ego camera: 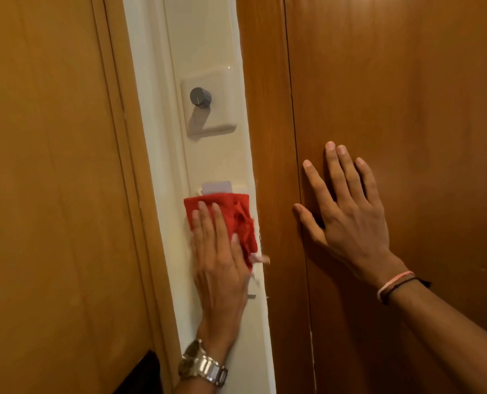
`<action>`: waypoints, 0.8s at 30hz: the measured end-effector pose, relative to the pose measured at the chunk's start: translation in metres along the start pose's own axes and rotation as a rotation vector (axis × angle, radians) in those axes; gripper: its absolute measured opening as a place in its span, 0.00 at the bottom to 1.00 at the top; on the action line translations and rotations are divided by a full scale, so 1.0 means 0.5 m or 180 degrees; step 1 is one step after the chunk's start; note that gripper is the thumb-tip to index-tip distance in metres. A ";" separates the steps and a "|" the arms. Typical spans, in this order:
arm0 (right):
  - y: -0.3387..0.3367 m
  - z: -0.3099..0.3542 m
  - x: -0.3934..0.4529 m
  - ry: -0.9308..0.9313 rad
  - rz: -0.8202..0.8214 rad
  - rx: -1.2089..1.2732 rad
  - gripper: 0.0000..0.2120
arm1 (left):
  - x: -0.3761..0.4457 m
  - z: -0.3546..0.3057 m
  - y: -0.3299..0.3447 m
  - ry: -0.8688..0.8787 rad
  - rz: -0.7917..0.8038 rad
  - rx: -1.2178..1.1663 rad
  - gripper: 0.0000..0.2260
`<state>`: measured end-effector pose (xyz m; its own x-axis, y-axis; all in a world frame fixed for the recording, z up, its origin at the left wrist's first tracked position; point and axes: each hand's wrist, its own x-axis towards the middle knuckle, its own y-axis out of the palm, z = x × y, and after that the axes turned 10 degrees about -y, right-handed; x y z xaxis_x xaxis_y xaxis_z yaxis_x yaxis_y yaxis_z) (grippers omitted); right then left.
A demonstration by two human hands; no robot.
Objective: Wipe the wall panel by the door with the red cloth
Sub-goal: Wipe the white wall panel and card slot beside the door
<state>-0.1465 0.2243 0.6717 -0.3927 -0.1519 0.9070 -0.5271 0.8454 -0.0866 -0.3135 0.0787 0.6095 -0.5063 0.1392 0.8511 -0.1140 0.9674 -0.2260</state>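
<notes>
A narrow cream wall panel point(208, 160) runs top to bottom between two brown wooden surfaces. My left hand point(219, 268), with a metal watch on its wrist, presses the red cloth point(231, 211) flat against the panel's lower middle. The cloth covers a plate there; a pale card point(216, 186) sticks up just above the cloth's top edge. My right hand point(347, 209) lies flat with fingers spread on the wooden door point(407, 109) to the right and holds nothing.
A white switch plate point(219, 115) with a grey round knob point(200, 96) sits on the panel above the cloth. A wooden frame point(52, 166) borders the panel on the left. A dark object point(143, 373) shows at the bottom left.
</notes>
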 end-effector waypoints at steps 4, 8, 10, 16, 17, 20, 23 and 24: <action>0.000 0.000 -0.002 0.0021 -0.0015 0.0010 0.35 | -0.027 0.025 0.006 0.0478 0.0126 0.0158 0.27; 0.002 0.000 -0.001 0.0037 0.0001 0.0038 0.36 | -0.013 -0.006 0.012 -0.0188 0.0033 0.0027 0.26; 0.001 0.000 -0.001 0.0047 0.0002 0.0051 0.35 | -0.061 -0.006 0.014 0.0367 0.0137 0.0219 0.26; 0.001 0.000 0.000 0.0051 0.0008 0.0083 0.36 | -0.002 0.017 -0.003 -0.0173 0.0151 0.0016 0.26; 0.001 0.000 0.000 0.0060 0.0005 0.0067 0.36 | -0.020 0.017 -0.001 0.0123 0.0178 0.0128 0.27; 0.003 0.001 -0.002 0.0041 -0.0035 0.0044 0.36 | -0.019 0.045 -0.005 0.0517 0.0279 0.0189 0.27; 0.006 0.002 0.000 0.0053 -0.0043 0.0049 0.36 | 0.018 0.027 -0.008 -0.0231 0.0109 0.0046 0.27; 0.005 0.002 0.001 0.0053 -0.0053 0.0051 0.36 | -0.001 0.018 -0.005 -0.0091 0.0115 0.0146 0.27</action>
<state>-0.1486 0.2259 0.6714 -0.3713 -0.1573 0.9151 -0.5454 0.8345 -0.0779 -0.3204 0.0743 0.6054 -0.5348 0.1671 0.8283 -0.1340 0.9511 -0.2784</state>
